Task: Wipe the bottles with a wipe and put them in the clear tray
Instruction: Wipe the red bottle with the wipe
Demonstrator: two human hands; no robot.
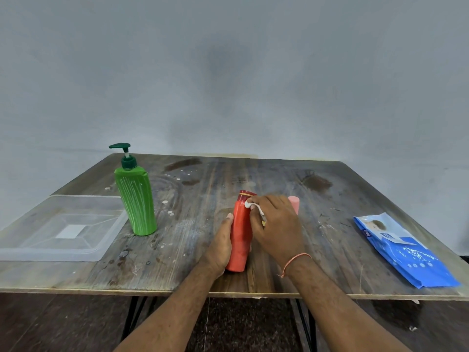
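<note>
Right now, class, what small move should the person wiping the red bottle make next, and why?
Probably slide the white wipe down the red plastic bottle: the right hand presses it only near the neck, while the left hand steadies the body.

No legible text on anything.

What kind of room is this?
Probably a plain workroom, not a kitchen: a worn, stained wooden table against a bare grey wall, with only bottles, a clear tray and a wipes pack.
</note>
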